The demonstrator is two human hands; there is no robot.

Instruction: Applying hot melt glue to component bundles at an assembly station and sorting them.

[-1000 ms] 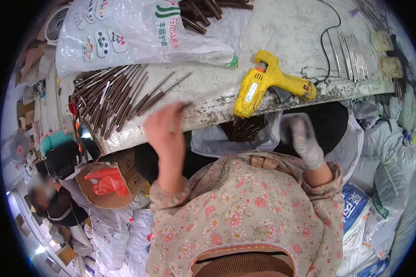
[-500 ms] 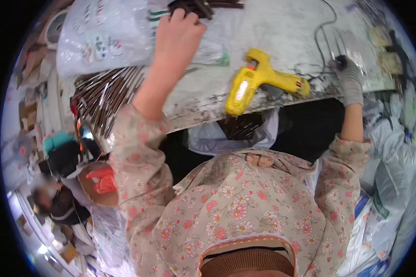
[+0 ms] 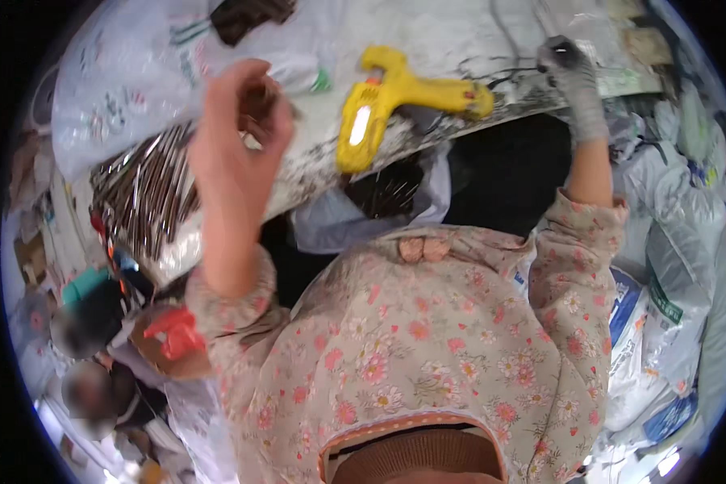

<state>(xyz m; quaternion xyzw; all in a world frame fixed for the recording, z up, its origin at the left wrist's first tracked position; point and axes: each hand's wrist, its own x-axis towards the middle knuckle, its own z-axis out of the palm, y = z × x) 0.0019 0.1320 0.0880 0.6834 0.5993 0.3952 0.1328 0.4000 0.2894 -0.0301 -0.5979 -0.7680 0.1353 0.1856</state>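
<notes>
My left hand [image 3: 238,153] is in the air beside a pile of thin, shiny brown sticks [image 3: 145,189] at the table's left edge. Its thumb stands apart from the curved fingers; motion blurs it, and a brownish patch between them is unclear. My right hand [image 3: 571,77], in a grey knitted glove with dark fingertips, is closed at the table's right side; what its fingers hold is hidden. Between the hands lies a yellow glue gun [image 3: 379,105] near the front edge. A dark brown bundle [image 3: 250,18] rests on a white plastic bag [image 3: 137,73] at the back.
Below the table edge hangs a white bag [image 3: 331,226] with dark brown sticks in it. A grey cord [image 3: 504,32] crosses the tabletop. A box with a red bag [image 3: 177,331] stands at left, near a person [image 3: 97,395]. Plastic sacks [image 3: 669,274] crowd the right.
My left hand has left the dark brown bundle and moved down towards the stick pile. The whole view has shifted, so the table and glue gun appear further left. My right hand stays closed.
</notes>
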